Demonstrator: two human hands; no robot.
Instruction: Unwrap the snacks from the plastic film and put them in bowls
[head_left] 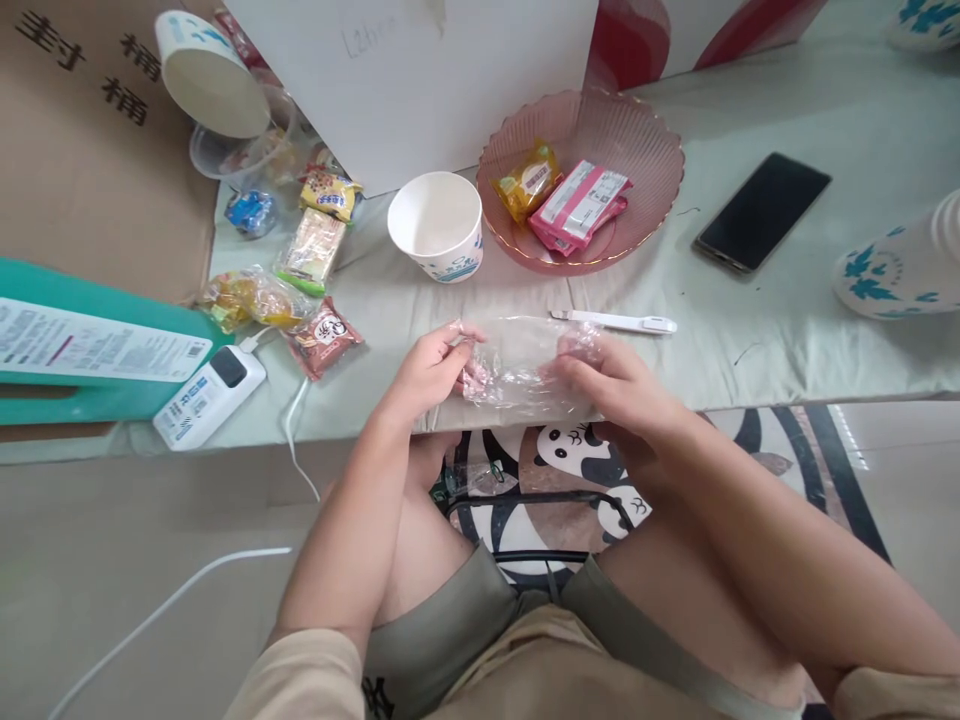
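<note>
A clear plastic bag (517, 365) is stretched between my two hands at the table's front edge. My left hand (439, 368) is closed on its left end, thumb and fingers pinching the crumpled film. At the other end my right hand (604, 370) grips the film too, its fingers partly behind it. Just beyond the bag lies a white utility knife (619, 321). A white paper cup (436, 230) with blue print stands upright behind my left hand. The pink glass bowl (652, 190) behind it holds a yellow packet (529, 182) and pink-and-white packets (581, 205).
On the right are a black phone (763, 212) and stacked paper cups (892, 265). To the left lie several wrapped snacks (324, 338), a white power bank (210, 397) with a cable, a green container (90, 340) and a cardboard box (90, 150). A white board (420, 80) stands behind.
</note>
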